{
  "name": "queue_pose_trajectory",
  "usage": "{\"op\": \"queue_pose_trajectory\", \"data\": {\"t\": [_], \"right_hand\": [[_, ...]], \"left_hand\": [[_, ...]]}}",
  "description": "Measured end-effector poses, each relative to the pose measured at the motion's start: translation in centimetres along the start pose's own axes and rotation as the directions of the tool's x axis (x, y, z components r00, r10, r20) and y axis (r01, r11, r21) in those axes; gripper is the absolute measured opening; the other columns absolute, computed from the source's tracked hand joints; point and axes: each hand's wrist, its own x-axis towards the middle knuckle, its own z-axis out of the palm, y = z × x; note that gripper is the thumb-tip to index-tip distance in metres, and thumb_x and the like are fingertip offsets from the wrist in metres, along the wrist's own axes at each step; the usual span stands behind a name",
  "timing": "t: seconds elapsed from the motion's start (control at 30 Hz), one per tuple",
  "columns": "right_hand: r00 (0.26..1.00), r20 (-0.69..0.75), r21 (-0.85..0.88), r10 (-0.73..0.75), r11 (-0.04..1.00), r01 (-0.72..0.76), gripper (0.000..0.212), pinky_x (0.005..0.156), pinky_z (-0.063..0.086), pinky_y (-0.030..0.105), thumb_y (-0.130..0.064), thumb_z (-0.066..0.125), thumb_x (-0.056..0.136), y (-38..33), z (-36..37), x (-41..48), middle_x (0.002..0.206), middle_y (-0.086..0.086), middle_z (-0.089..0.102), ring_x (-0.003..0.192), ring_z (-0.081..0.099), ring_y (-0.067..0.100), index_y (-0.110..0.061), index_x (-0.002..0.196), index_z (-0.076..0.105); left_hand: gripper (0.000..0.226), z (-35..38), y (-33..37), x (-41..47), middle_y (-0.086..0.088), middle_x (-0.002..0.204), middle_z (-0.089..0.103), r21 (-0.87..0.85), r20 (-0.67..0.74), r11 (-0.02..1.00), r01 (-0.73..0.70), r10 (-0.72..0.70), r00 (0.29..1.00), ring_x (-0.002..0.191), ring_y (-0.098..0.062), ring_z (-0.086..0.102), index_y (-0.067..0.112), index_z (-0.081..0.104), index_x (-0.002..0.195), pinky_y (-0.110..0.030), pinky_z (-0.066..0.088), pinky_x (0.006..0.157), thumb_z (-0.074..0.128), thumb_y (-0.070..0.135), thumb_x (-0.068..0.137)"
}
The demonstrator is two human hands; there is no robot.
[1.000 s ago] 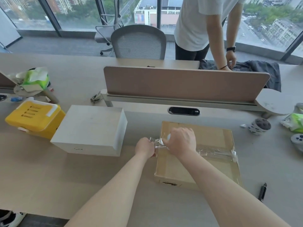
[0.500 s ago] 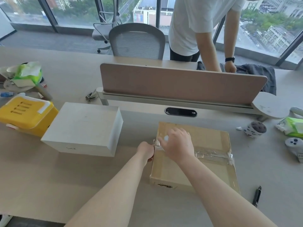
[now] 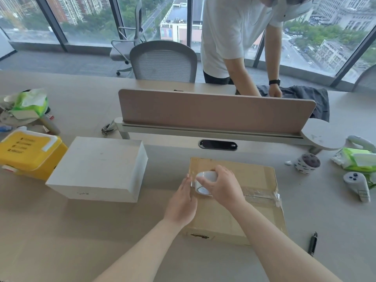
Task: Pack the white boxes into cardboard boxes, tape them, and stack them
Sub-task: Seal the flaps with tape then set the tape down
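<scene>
At the desk, my right hand (image 3: 220, 185) grips the tape roll (image 3: 204, 181) on the cardboard box's (image 3: 254, 176) left edge while my flat, straight-fingered left hand (image 3: 182, 200) presses its side.

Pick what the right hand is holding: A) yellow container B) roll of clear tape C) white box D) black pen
B: the right hand curls its fingers round the roll of clear tape at the left edge of the cardboard box.
</scene>
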Motion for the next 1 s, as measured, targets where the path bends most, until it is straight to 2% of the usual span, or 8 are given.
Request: {"op": "queue_pose_trajectory", "data": {"t": [0.13, 0.2, 0.3, 0.4, 0.57, 0.7, 0.87, 1.0], "right_hand": [[1.0, -0.005, 0.084, 0.01, 0.996, -0.01, 0.042, 0.061, 0.041, 0.025, -0.059, 0.068, 0.081, 0.0, 0.2, -0.3, 0.089, -0.008, 0.056, 0.079, 0.054, 0.01, -0.021, 0.093, 0.055], [1.0, -0.012, 0.069, -0.014, 0.998, 0.015, 0.041, 0.062, 0.043, 0.027, -0.057, 0.069, 0.08, 0.0, 0.4, -0.3, 0.083, -0.006, 0.056, 0.075, 0.053, 0.012, -0.019, 0.085, 0.054], [0.993, -0.075, -0.187, -0.095, 0.979, 0.079, 0.047, 0.069, 0.039, 0.033, -0.064, 0.061, 0.079, 0.0, 0.4, -0.3, 0.077, -0.005, 0.055, 0.074, 0.051, 0.02, -0.018, 0.075, 0.052], [0.991, -0.083, -0.405, -0.106, 0.912, 0.064, 0.042, 0.078, 0.034, 0.035, -0.062, 0.055, 0.083, 0.4, -0.5, -0.3, 0.082, -0.005, 0.056, 0.084, 0.052, 0.023, -0.021, 0.074, 0.049], [1.0, -0.01, -0.477, 0.003, 0.879, -0.007, 0.059, 0.096, 0.036, 0.039, -0.072, 0.05, 0.085, 0.0, -1.3, -0.5, 0.115, 0.0, 0.061, 0.113, 0.052, 0.025, -0.023, 0.116, 0.063], [0.999, 0.045, -0.282, 0.021, 0.959, -0.008, 0.058, 0.1, 0.038, 0.039, -0.064, 0.044, 0.093, 0.6, -2.3, -0.5, 0.126, 0.002, 0.057, 0.125, 0.044, 0.026, -0.02, 0.129, 0.059], [0.999, 0.006, 0.023, 0.036, 0.999, -0.036, 0.036, 0.073, 0.048, 0.034, -0.053, 0.064, 0.088, 1.7, -2.7, -0.7, 0.093, -0.004, 0.062, 0.088, 0.058, 0.018, -0.019, 0.098, 0.061], [0.998, -0.038, -0.094, -0.05, 0.995, 0.046, 0.037, 0.062, 0.044, 0.036, -0.047, 0.064, 0.088, 1.9, -2.2, -0.9, 0.067, 0.0, 0.06, 0.071, 0.058, 0.024, -0.015, 0.071, 0.058]], "left_hand": [[0.069, 1.0, -0.7, -0.5, 0.026, 0.16, -0.02, 0.142, 0.042, 0.988, -0.052, 0.047, 0.998, 0.148, 0.005, -0.009, 0.031, -0.01, 0.158, -0.029, 0.031, 0.115, 0.031, 0.036, 0.102], [0.072, 1.7, -1.1, -0.4, 0.021, 0.16, -0.025, 0.211, 0.03, 0.976, -0.054, 0.049, 0.998, 0.149, 0.001, -0.014, 0.028, -0.015, 0.157, -0.026, 0.026, 0.117, 0.027, 0.05, 0.102], [0.076, 2.3, -1.6, -0.1, 0.014, 0.16, -0.027, 0.35, 0.015, 0.935, -0.051, 0.049, 0.999, 0.15, -0.007, -0.016, 0.023, -0.017, 0.156, -0.024, 0.015, 0.119, 0.018, 0.059, 0.1], [0.076, 2.3, -1.5, 0.1, 0.011, 0.159, -0.031, 0.448, 0.022, 0.894, -0.02, 0.012, 1.0, 0.151, -0.012, -0.015, 0.021, -0.022, 0.154, -0.033, 0.019, 0.123, 0.015, 0.059, 0.099], [0.075, 1.9, -0.4, -0.1, 0.002, 0.16, -0.031, 0.555, 0.057, 0.832, -0.004, -0.034, 0.998, 0.152, -0.021, -0.016, 0.014, -0.02, 0.154, -0.043, 0.01, 0.124, 0.013, 0.056, 0.101], [0.074, 1.4, 0.2, 0.1, -0.008, 0.161, -0.028, 0.626, 0.06, 0.777, -0.058, 0.025, 0.998, 0.15, -0.022, -0.022, 0.007, -0.015, 0.154, -0.044, -0.003, 0.124, 0.016, 0.049, 0.103], [0.078, 1.9, -0.2, 0.1, -0.005, 0.162, -0.025, 0.523, 0.061, 0.845, -0.115, 0.097, 0.993, 0.15, -0.017, -0.022, 0.008, -0.018, 0.154, -0.035, -0.01, 0.123, 0.023, 0.048, 0.103], [0.084, 2.3, -0.6, 0.1, -0.001, 0.159, -0.033, 0.547, 0.064, 0.832, -0.09, 0.065, 0.996, 0.148, -0.017, -0.026, 0.012, -0.023, 0.153, -0.04, -0.007, 0.124, 0.017, 0.062, 0.098]]}}
